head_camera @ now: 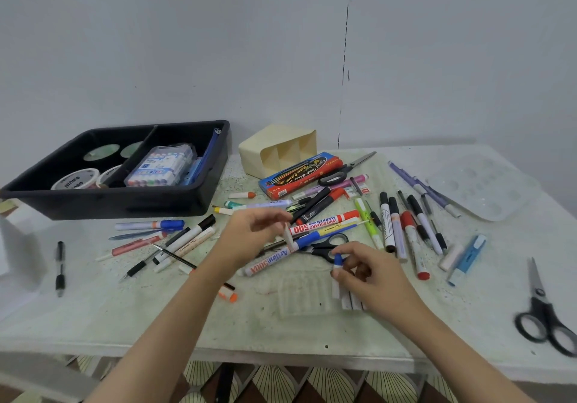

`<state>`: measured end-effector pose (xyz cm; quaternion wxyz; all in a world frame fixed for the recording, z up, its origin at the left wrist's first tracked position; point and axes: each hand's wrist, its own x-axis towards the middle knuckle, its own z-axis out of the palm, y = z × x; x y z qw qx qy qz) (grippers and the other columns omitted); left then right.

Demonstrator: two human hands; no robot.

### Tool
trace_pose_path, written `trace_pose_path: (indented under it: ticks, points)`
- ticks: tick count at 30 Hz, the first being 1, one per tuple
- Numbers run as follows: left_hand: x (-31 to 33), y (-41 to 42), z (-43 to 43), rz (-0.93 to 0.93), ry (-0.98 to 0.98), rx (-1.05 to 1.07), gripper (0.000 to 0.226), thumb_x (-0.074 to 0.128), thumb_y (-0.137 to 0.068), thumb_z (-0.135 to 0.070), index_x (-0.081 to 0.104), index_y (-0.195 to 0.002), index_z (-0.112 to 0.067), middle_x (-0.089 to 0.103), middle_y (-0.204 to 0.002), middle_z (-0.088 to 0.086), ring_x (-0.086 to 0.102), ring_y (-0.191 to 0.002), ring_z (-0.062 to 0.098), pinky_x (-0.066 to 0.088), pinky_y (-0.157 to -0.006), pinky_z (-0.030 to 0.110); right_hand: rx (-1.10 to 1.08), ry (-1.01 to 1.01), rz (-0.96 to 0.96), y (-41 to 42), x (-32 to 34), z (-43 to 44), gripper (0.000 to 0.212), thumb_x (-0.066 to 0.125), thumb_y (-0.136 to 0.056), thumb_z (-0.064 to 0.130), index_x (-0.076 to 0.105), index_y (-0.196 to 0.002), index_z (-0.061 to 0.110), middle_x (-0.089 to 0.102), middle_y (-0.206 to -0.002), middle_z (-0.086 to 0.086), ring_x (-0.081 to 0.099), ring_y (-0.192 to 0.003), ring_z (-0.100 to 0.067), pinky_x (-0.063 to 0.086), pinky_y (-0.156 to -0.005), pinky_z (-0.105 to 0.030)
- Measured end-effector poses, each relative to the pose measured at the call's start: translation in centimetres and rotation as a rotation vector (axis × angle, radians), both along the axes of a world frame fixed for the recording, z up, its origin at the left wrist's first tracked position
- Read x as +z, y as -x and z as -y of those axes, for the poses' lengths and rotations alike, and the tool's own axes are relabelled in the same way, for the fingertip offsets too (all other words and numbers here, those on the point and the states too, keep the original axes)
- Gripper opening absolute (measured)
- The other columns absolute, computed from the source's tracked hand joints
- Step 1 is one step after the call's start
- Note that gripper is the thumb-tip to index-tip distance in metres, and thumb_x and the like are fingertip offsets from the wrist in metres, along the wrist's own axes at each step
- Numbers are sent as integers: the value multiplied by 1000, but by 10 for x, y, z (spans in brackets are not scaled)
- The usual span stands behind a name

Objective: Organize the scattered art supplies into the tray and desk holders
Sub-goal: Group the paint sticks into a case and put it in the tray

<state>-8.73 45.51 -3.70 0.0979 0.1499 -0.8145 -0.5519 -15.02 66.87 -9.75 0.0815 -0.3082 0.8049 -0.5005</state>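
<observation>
Single head-worn view, wide-angle. It looks forward and down from above the near edge of the table [312, 330] and faces the wall [187, 43] behind it. Close range: both forearms enter from the bottom edge, and the left hand [249, 237] and right hand [371, 277] sit just below frame centre. The table fills the lower half, the wall the upper half. The black tray [125, 205] lands left of centre, the cream holder [253, 155] about mid-frame, the black scissors [544, 318] at far right, smeared near the frame edge. The table's near edge bows with the lens. A strip of patterned floor [312, 384] shows below it.
</observation>
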Motion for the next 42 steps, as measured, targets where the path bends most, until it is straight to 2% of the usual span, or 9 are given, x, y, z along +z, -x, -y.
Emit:
trace_pose_path:
  ticks: [5, 10, 14, 19, 28, 32, 36, 39, 42]
  points:
    - [-14, -9, -35, 182, -102, -189, 23, 58, -87, 1, 65, -99, -18, 73, -85, -1, 68, -78, 11, 54, -69, 19, 39, -151, -55, 3, -2, 3, 22, 70, -82, 22, 65, -101, 30, 61, -86, 13, 52, -66, 5, 37, -59, -12]
    - [-38, -11, -48, 288, -27, -160, 10, 66, -85, -12, 66, -91, -20, 74, -79, 2, 66, -73, 7, 52, -73, 26, 67, -183, -49, 8, -3, 0, 20, 73, -79, 24, 64, -96, 31, 60, -85, 14, 49, -59, 1, 38, -57, -11]
    - [-44, -8, -50, 270, 31, -98, 8, 67, -84, -16, 65, -85, -23, 71, -68, -6, 60, -66, 1, 48, -68, 21, 103, -226, -113, 9, -4, -2, 23, 72, -80, 29, 69, -103, 28, 55, -90, 17, 50, -67, -2, 39, -64, -13]
    - [-49, -7, -52, 269, 57, -41, 8, 67, -84, -18, 65, -84, -26, 73, -72, -3, 62, -68, 3, 47, -64, 20, 107, -235, -155, 9, -8, -4, 30, 71, -82, 33, 69, -110, 25, 55, -92, 9, 49, -72, -1, 41, -67, -18]
    - [-56, -5, -55, 236, 69, 2, 4, 67, -83, -20, 66, -85, -23, 73, -73, -3, 62, -68, 6, 48, -68, 25, 170, -260, -270, 10, -14, -7, 23, 68, -84, 35, 73, -105, 26, 50, -92, 10, 45, -73, 7, 30, -64, -7]
    - [-54, -5, -55, 181, 69, -41, 6, 70, -81, -15, 68, -83, -20, 72, -78, -2, 65, -74, 7, 51, -70, 20, 166, -275, -250, 8, -11, -10, 35, 70, -78, 42, 68, -111, 29, 50, -97, 10, 49, -91, -3, 43, -79, -21]
    - [-53, -3, -57, 165, 97, 10, 11, 74, -78, -16, 65, -76, -23, 67, -69, -1, 59, -62, 4, 48, -61, 18, 177, -271, -239, 8, -9, -11, 40, 72, -76, 42, 67, -113, 28, 50, -100, 10, 50, -94, -3, 45, -84, -25]
    - [-55, -4, -59, 161, 112, 25, 13, 76, -76, -19, 63, -75, -24, 60, -56, -2, 56, -54, 8, 50, -59, 26, 173, -252, -222, 8, -10, -11, 40, 73, -76, 41, 66, -113, 29, 50, -100, 12, 50, -94, -1, 44, -84, -23]
    - [-57, -4, -61, 157, 142, 37, 11, 76, -75, -24, 66, -77, -28, 66, -64, 5, 64, -61, 18, 56, -66, 39, 170, -239, -209, 8, -12, -11, 38, 74, -75, 40, 67, -112, 29, 50, -99, 13, 50, -94, -1, 44, -84, -23]
